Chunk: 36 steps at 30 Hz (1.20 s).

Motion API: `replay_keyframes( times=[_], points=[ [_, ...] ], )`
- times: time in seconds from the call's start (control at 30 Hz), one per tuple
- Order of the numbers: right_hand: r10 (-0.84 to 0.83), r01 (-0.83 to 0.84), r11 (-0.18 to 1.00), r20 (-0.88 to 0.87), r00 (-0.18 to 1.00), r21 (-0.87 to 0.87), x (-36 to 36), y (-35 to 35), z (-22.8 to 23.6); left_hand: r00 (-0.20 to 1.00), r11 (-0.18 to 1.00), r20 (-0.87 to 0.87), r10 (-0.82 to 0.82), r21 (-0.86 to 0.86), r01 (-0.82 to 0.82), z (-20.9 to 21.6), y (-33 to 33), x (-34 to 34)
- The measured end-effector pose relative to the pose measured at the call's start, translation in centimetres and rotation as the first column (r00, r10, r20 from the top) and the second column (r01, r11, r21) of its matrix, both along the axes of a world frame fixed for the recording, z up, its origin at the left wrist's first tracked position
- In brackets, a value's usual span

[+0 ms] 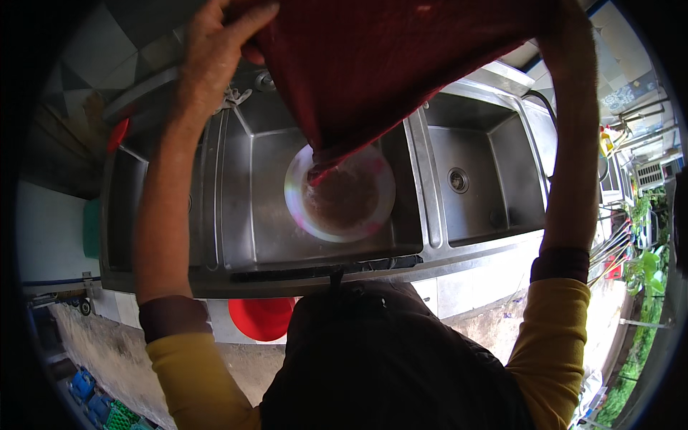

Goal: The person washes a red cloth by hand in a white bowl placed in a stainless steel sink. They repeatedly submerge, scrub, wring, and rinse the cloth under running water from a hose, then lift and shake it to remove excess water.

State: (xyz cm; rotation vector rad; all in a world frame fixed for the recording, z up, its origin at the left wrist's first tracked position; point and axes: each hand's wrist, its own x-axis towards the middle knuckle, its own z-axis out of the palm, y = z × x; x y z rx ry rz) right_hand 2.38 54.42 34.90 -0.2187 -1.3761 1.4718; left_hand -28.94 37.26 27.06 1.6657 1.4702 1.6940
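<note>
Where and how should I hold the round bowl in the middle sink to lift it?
Take the bowl by its rim, left and right at once, coming from above on your side. It's round and wide-rimmed with cloudy water inside, so gripping opposite sides should keep it level. The red cloth hangs over its far part.

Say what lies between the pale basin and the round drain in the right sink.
In the head view, a raised steel divider separates the pale basin from the drain, with sink steel on both sides of it.
</note>
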Motion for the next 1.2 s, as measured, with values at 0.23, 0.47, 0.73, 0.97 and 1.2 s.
replay_keyframes(
  times=[0.23,0.47,0.73,0.97,1.2],
  points=[
    [-0.058,0.044,0.977,0.061,0.996,0.210,-1.4,-0.3,0.1,0.986,0.991,0.118,0.120,0.046,-0.126,2.0,-0.4,0.7],
    [0.079,-0.099,0.990,0.193,0.978,0.100,-2.1,3.0,-12.6,0.996,0.994,-0.049,0.079,-0.073,-0.083,-7.1,1.1,-2.7],
    [-0.295,0.026,0.954,0.927,0.230,0.297,-5.5,-0.5,-50.8,0.893,0.671,-0.444,-0.067,-0.683,-0.290,-40.2,2.1,1.6],
    [-0.279,-0.326,0.928,0.918,-0.282,0.182,-7.9,-11.2,-60.5,0.548,0.556,-0.770,-0.327,-0.626,-0.547,-53.9,-3.0,13.0],
    [-0.399,-0.520,0.817,0.895,-0.201,0.248,-6.1,-12.2,-65.5,0.882,0.264,-0.318,-0.346,-0.936,-0.234,-57.5,-5.0,11.5]
  ],
)
